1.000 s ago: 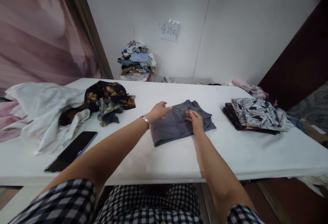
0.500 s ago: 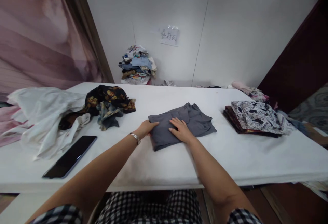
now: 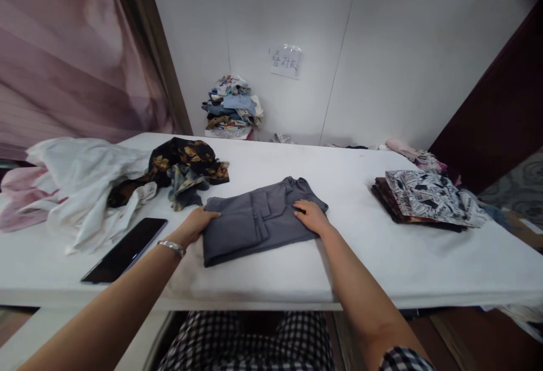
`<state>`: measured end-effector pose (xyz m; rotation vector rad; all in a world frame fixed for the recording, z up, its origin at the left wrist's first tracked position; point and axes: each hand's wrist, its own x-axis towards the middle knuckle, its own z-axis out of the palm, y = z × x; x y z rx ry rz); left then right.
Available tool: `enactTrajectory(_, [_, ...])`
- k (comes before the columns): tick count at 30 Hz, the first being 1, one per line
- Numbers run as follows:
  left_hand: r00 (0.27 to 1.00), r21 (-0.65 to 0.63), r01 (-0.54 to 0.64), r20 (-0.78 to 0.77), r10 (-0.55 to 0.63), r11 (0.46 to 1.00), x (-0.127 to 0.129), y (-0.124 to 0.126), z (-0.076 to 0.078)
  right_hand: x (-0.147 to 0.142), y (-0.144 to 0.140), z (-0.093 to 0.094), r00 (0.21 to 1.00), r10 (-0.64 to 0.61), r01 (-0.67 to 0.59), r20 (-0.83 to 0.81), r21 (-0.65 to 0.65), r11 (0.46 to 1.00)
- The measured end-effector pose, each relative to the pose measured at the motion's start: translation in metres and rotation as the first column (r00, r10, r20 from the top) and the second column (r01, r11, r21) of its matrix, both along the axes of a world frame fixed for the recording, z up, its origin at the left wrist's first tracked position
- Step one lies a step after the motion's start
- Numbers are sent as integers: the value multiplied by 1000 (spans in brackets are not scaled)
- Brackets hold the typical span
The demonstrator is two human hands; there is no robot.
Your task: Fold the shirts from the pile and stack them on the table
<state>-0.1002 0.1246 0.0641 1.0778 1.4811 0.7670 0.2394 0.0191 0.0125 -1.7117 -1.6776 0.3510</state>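
Left hand (image 3: pixel 195 224) and right hand (image 3: pixel 311 216) lie flat, fingers spread, holding nothing, on the folded grey shirt (image 3: pixel 254 221) mid-counter (image 3: pixel 297 269). Best to press evenly outward, keeping edges square.

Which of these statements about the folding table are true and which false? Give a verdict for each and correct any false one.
1. Both hands rest on the grey folded garment. True: left hand at its left edge, right hand at its right.
2. The phone lies right of the garment. False: it lies left.
3. A patterned folded stack sits on the table's right part. True.
4. The left wrist is bare. False: it wears a bracelet.
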Motion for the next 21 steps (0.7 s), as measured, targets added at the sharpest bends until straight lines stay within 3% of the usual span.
enactTrajectory(2, [1000,5,5,11,-5,1000,-3,1,-7,-2,-1,1,1000,-13,12,26,20,1000])
enactTrajectory(5, [999,15,24,26,-24,1000,-1,3,-13,-11,-2,12,996,-86,83,8,173,981])
enactTrajectory(8, [999,21,34,19,-34,999,0,1,-13,-34,-2,27,996,-13,-9,83,260,966])
enactTrajectory(11, [999,20,43,5,-44,999,-1,-5,-5,-59,2,36,961,140,-156,237,49,987])
enactTrajectory(14, [997,6,77,-3,-77,997,-3,-15,5,-70,6,36,926,234,-155,298,-266,951])
enactTrajectory(16, [992,-13,126,-19,-126,992,-7,-22,11,-69,6,33,931,246,-149,268,-335,930])
enactTrajectory(18, [983,-29,177,-45,-178,984,-11,-27,15,-67,4,32,955,207,-146,212,-275,951])
enactTrajectory(21, [977,-19,197,-82,-198,980,-11,-31,20,-71,-2,34,996,92,-91,7,-64,994])
